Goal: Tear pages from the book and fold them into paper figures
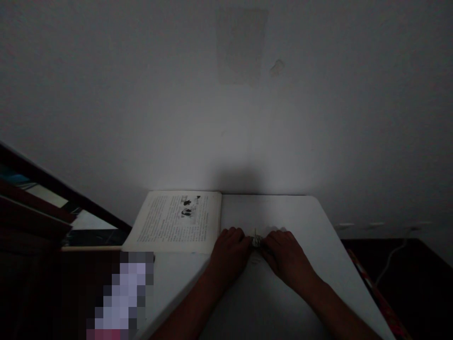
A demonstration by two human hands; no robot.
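Both hands meet over the middle of the white table [300, 215]. Between them is a small strip of what looks like printed paper [256, 242], folded or rolled, with dark marks on a pale ground. My left hand [230, 250] is closed, pinching the strip's left end. The right end sits in the closed fingers of my right hand [286, 252]. Most of the strip is hidden by the fingers, and a thin pale bit sticks up from its middle. Left of my left hand lies a book [170, 222], its page showing text and a small black picture.
A pale wall [240, 127] rises behind the table's far edge. A pixelated patch [120, 295] covers something at the table's left edge. Dark slanted bars [63, 189] stand at the left. On the right, a pale cable [389, 262] hangs beside a dark surface. The light is dim.
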